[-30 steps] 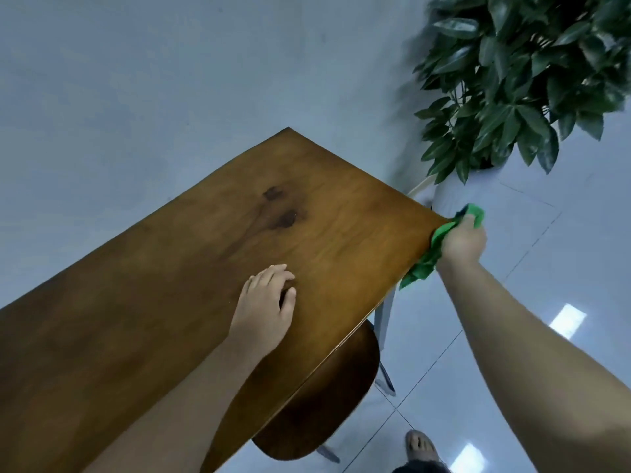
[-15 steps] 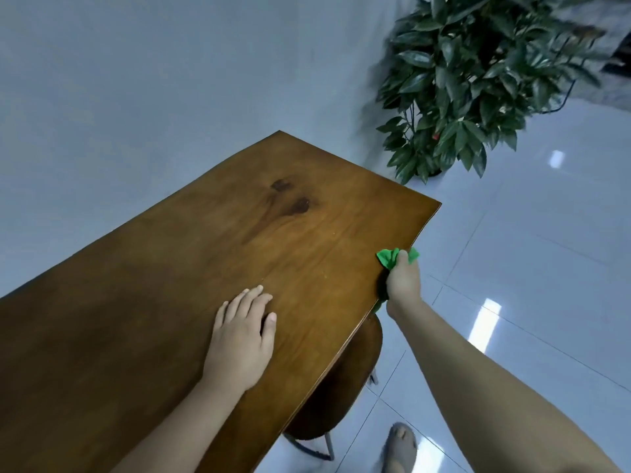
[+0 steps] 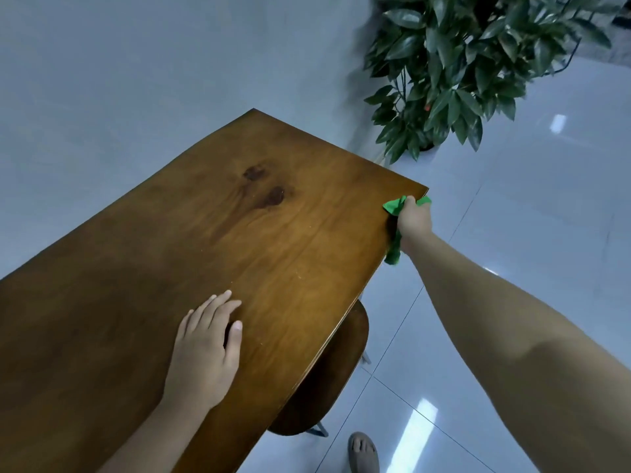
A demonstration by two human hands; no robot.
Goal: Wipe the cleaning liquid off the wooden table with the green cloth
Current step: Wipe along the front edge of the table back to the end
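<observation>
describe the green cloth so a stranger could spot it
Find the wooden table and follow its right edge to the corner nearest the potted plant. There the right hand grips the green cloth, crumpled and brighter than the plant's dark leaves.

Most of green cloth hidden inside right hand grip

No legible text anywhere

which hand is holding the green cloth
The right hand, at the far corner of the table, grips the green cloth; the left hand lies flat on it, holding nothing.
</observation>
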